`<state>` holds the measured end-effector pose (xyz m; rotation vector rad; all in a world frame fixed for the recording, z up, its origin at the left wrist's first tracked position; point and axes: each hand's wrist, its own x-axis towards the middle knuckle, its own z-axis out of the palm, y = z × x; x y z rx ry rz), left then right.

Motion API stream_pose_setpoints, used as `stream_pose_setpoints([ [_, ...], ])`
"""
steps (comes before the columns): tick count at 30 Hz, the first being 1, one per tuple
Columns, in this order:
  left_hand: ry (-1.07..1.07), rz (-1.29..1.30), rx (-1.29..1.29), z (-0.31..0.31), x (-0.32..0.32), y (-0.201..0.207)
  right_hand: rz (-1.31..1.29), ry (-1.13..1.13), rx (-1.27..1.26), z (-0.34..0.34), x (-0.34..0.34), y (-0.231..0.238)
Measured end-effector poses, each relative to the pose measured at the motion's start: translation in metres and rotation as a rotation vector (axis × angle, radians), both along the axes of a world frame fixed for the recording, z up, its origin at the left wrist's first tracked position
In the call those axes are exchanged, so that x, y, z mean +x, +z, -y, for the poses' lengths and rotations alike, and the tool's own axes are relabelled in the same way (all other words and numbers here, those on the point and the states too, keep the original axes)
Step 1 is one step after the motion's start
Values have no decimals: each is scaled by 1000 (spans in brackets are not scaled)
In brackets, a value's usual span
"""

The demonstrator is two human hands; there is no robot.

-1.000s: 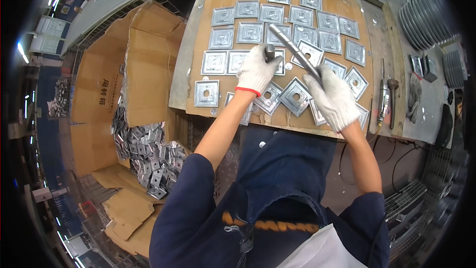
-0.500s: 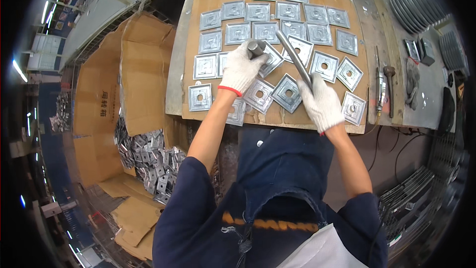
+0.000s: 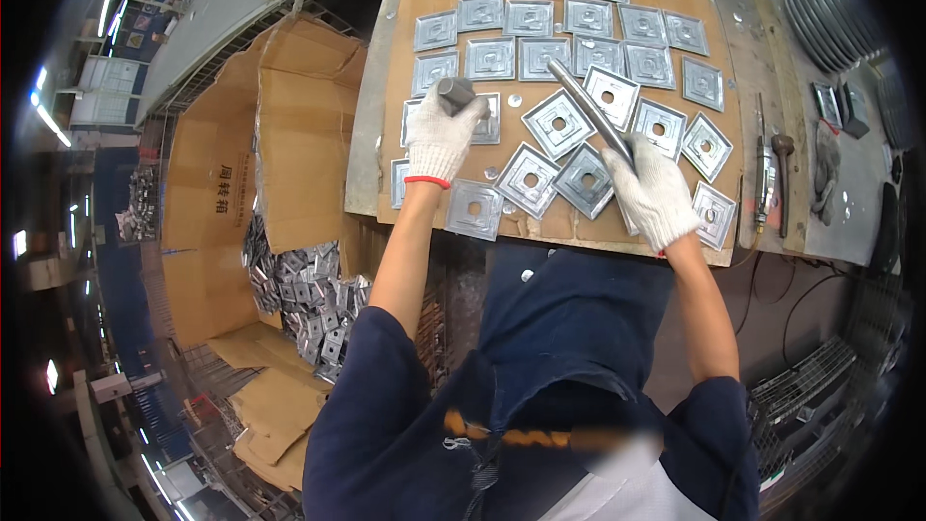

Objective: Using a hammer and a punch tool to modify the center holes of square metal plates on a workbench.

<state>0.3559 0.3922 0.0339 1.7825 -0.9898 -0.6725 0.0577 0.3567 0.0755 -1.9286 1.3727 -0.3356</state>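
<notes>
The bar (image 3: 585, 104), long, grey and round, slants up and leftward from the right hand (image 3: 648, 191) over the middle of the cardboard (image 3: 407, 140); whether it touches the plates beneath cannot be told. It looks like solid metal, so I would expect it to be heavy, stiff and hard to harm, its smooth skin perhaps slippery in knit gloves; the near end, wrapped by the whole palm, seems the right place to hold it. The right fingers are closed round that end, leaving the far end free. The left hand (image 3: 442, 140) is closed round a short, thick peg (image 3: 456, 90), its blunt end showing above the fist; it too looks dense and rigid. Just beside that hand lies a square plate (image 3: 489, 121), partly hidden by it. The plates look like thin, stiff castings, fairly light, perhaps brittle at the rim and best taken by opposite edges. Further out, a carton (image 3: 307, 150) stands at the left with small parts (image 3: 323, 314) near it, and a hammer (image 3: 782, 183) lies at the right.
</notes>
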Motion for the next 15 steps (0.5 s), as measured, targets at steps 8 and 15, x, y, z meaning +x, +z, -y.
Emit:
stream_pose_setpoints([
  [8, 176, 191, 87, -5, -5, -18, -13, 22, 66, -15, -12, -17],
  [15, 157, 346, 201, -5, 0, -26, -45, 93, 156, -15, 0, -11],
])
